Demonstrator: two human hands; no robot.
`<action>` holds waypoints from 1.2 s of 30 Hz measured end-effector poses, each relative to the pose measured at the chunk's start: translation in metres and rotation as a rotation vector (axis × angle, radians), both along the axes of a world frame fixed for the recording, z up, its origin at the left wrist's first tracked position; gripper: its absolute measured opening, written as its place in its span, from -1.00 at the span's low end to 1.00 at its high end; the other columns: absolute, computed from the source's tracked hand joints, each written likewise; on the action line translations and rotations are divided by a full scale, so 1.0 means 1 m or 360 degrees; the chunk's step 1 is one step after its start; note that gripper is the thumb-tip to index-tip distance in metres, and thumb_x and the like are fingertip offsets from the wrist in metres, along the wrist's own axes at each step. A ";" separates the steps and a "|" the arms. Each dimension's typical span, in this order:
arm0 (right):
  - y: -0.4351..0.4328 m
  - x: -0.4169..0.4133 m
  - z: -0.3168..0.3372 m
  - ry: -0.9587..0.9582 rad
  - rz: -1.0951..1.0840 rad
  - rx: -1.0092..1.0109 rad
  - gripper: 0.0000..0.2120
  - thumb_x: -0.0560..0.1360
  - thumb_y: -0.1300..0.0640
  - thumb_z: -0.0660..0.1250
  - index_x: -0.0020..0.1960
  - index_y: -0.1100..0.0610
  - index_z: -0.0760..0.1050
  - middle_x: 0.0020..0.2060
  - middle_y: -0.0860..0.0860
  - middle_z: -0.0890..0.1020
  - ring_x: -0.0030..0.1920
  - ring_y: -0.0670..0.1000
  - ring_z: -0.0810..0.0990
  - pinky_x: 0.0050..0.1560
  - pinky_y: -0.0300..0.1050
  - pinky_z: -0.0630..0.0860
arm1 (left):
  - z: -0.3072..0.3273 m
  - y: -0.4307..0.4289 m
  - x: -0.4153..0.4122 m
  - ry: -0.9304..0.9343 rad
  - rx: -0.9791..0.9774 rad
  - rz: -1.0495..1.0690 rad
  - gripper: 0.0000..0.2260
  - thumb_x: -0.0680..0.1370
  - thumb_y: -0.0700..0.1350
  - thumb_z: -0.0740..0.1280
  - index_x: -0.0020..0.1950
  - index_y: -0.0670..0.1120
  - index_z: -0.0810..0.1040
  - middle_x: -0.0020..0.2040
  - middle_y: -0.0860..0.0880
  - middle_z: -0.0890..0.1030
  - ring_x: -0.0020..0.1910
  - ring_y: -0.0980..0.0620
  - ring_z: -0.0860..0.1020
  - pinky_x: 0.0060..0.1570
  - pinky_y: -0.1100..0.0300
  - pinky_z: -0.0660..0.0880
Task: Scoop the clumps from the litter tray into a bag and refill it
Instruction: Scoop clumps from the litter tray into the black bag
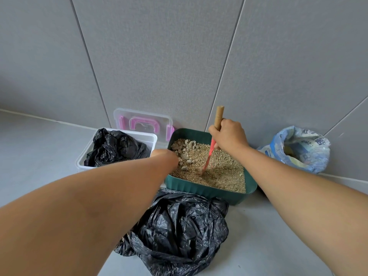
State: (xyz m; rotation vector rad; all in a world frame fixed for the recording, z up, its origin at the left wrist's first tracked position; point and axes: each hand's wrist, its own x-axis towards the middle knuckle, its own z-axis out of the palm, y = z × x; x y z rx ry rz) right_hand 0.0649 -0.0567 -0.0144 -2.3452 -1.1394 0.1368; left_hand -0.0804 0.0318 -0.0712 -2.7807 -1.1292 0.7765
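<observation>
I am gripping the scoop [209, 154] in my right hand [229, 136], fingers curled tight round its handle, and its head is digging steeply into loose grains near the middle of the frame. My left hand [165, 155] is sitting at the left rim of the litter tray [199, 189]. My own wrist is hiding those fingers, so I cannot tell whether they are spread or gripping.

The clumps [184, 148] are lying heaped in the tray's far left corner, apart from the scoop's head. I am holding the scoop nearly upright, so I am risking jabbing and crumbling them rather than sliding under them.

The black bag [179, 226] is lying crumpled at lower centre, just in front of the tray, and I am seeing no clear open mouth. My left forearm is also crossing above it. Any load I carry over the front rim is likely to be spilling onto the floor.
</observation>
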 end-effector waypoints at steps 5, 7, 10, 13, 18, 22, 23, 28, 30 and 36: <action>0.006 0.002 0.004 0.0279 -0.0113 0.0378 -0.73 0.60 0.02 0.24 -0.14 0.19 0.53 -0.35 0.02 0.67 -0.41 -0.09 0.66 -0.18 -0.05 0.66 | -0.003 0.000 -0.005 -0.0086 0.0031 0.0117 -0.65 0.58 -0.30 0.17 0.37 -0.18 0.41 0.27 -0.08 0.50 0.23 -0.10 0.51 0.12 0.12 0.46; 0.008 0.002 0.005 0.0147 -0.0111 0.0333 -0.71 0.59 -0.01 0.23 -0.17 0.17 0.52 -0.36 0.04 0.66 -0.38 -0.01 0.67 -0.17 0.00 0.65 | -0.005 0.001 -0.007 -0.0124 0.0057 0.0126 -0.65 0.58 -0.32 0.16 0.37 -0.20 0.41 0.27 -0.09 0.51 0.22 -0.11 0.52 0.12 0.12 0.46; 0.008 -0.002 0.003 -0.0040 -0.0080 0.0210 -0.70 0.58 -0.03 0.23 -0.25 0.11 0.47 -0.38 0.06 0.65 -0.35 0.06 0.67 -0.17 0.05 0.64 | -0.005 0.001 -0.010 -0.0191 0.0083 0.0133 -0.66 0.58 -0.33 0.13 0.33 -0.19 0.44 0.23 -0.09 0.54 0.20 -0.11 0.54 0.11 0.12 0.47; 0.009 -0.007 -0.001 0.0077 0.0002 0.0209 -0.73 0.60 -0.02 0.25 -0.18 0.14 0.50 -0.38 0.02 0.65 -0.38 -0.06 0.67 -0.15 0.00 0.64 | -0.004 0.006 -0.013 -0.0254 0.0073 0.0133 -0.66 0.57 -0.34 0.12 0.30 -0.17 0.47 0.22 -0.11 0.55 0.18 -0.13 0.55 0.08 0.09 0.47; 0.016 -0.007 0.002 0.0308 -0.0046 0.0417 -0.74 0.59 -0.04 0.27 -0.14 0.13 0.53 -0.38 -0.03 0.66 -0.33 -0.11 0.66 -0.08 -0.01 0.64 | -0.004 0.014 -0.013 -0.0337 -0.0015 0.0234 -0.68 0.56 -0.31 0.16 0.29 -0.15 0.48 0.21 -0.11 0.56 0.17 -0.13 0.55 0.05 0.08 0.48; 0.015 -0.009 0.007 0.0051 -0.0090 0.0257 -0.72 0.59 -0.02 0.23 -0.20 0.13 0.50 -0.38 0.01 0.66 -0.44 -0.08 0.65 -0.25 -0.11 0.62 | -0.005 0.016 -0.010 -0.0373 -0.0070 0.0305 -0.68 0.56 -0.29 0.18 0.30 -0.15 0.47 0.22 -0.11 0.55 0.17 -0.13 0.55 0.06 0.07 0.48; 0.014 -0.009 0.006 0.0027 -0.0091 0.0212 -0.72 0.59 -0.01 0.23 -0.20 0.13 0.51 -0.39 0.02 0.66 -0.46 -0.06 0.65 -0.28 -0.13 0.61 | -0.005 0.016 -0.009 -0.0376 -0.0082 0.0313 -0.68 0.56 -0.28 0.18 0.30 -0.15 0.47 0.22 -0.11 0.55 0.17 -0.13 0.55 0.06 0.07 0.48; 0.015 -0.012 -0.004 0.0298 -0.0030 0.0237 -0.73 0.59 -0.01 0.28 -0.14 0.17 0.53 -0.35 0.04 0.68 -0.46 -0.07 0.66 -0.24 -0.06 0.67 | -0.005 0.021 -0.008 -0.0381 -0.0123 0.0323 -0.68 0.57 -0.30 0.16 0.32 -0.18 0.45 0.25 -0.14 0.53 0.21 -0.14 0.53 0.12 0.05 0.47; 0.017 -0.011 -0.006 0.0441 -0.0068 0.0358 -0.73 0.58 -0.02 0.30 -0.13 0.18 0.53 -0.32 0.03 0.67 -0.40 -0.06 0.68 -0.20 -0.02 0.68 | -0.005 0.020 -0.008 -0.0382 -0.0126 0.0311 -0.67 0.57 -0.31 0.15 0.32 -0.19 0.44 0.26 -0.15 0.52 0.22 -0.15 0.52 0.12 0.04 0.47; 0.022 -0.009 -0.002 0.0305 -0.0138 0.0396 -0.69 0.58 -0.06 0.26 -0.16 0.16 0.53 -0.34 0.01 0.67 -0.40 -0.02 0.68 -0.19 0.05 0.67 | -0.005 0.020 -0.008 -0.0390 -0.0128 0.0327 -0.67 0.57 -0.31 0.15 0.33 -0.19 0.44 0.26 -0.16 0.52 0.23 -0.16 0.51 0.13 0.04 0.47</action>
